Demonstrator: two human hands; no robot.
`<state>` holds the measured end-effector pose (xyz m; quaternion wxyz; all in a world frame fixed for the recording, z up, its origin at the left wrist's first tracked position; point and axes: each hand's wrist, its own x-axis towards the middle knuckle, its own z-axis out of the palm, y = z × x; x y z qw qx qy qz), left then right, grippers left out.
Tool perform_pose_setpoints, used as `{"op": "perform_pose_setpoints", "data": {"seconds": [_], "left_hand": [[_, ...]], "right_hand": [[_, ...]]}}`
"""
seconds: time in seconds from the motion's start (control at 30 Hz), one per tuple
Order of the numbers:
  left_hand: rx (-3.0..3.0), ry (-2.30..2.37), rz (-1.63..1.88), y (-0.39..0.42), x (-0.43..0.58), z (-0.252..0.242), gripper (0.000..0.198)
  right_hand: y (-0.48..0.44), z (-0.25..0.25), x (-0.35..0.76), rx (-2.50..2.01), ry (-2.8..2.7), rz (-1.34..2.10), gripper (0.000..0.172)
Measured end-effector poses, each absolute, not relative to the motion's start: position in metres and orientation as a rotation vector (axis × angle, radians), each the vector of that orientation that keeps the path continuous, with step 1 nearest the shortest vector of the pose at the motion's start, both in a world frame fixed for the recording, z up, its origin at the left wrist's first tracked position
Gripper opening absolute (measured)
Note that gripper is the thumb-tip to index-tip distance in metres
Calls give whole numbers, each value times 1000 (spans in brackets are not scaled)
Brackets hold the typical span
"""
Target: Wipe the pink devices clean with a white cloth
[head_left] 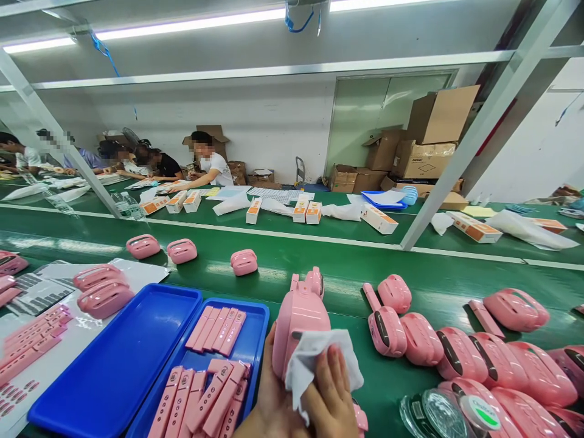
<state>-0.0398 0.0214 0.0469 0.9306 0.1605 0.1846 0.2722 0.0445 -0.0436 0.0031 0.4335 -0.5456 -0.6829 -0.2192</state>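
Note:
A rounded pink plastic housing (296, 313) with a small knob-like part on top is held up over the green bench. My left hand (270, 395) is closed around its lower left side. Against its right side, my right hand (331, 389) presses a white cloth (303, 359), fingers bunched over it. The cloth hides part of the housing. Just left lies a blue tray (263, 316) with several flat pink bars (214, 395) in it. Several pink housings (422, 337) with dark windows stand to the right.
Another blue tray (123, 359) lies at the left, beside sheets with pink strips (36, 340). A roll of clear tape (438, 413) sits front right. Small pink housings (244, 261) rest on the green belt (292, 249). Slanted metal posts (479, 121) flank the view; people sit beyond.

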Motion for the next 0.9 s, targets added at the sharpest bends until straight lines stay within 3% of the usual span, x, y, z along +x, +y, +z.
{"op": "perform_pose_setpoints", "data": {"seconds": [0.1, 0.27, 0.33, 0.43, 0.6, 0.83, 0.9], "left_hand": [[-12, 363, 511, 19, -37, 51, 60], [-232, 613, 480, 15, -34, 60, 62], [-229, 706, 445, 18, -34, 59, 66], [-139, 701, 398, 26, -41, 46, 65], [289, 631, 533, 42, -67, 15, 48], [968, 629, 503, 81, -105, -4, 79], [1186, 764, 478, 97, -112, -13, 72]], "right_hand": [[-34, 13, 53, -1391, -1594, -234, 34], [-13, 30, 71, -1361, -898, 771, 59], [-7, 30, 79, -1345, -723, 959, 65], [-1, 24, 93, -1353, -709, 1016, 56], [3, 25, 105, -1393, -813, 1054, 40], [47, 30, 99, -1344, -1323, 1327, 14], [74, 20, 100, -1407, -1331, 1327, 12]]}}
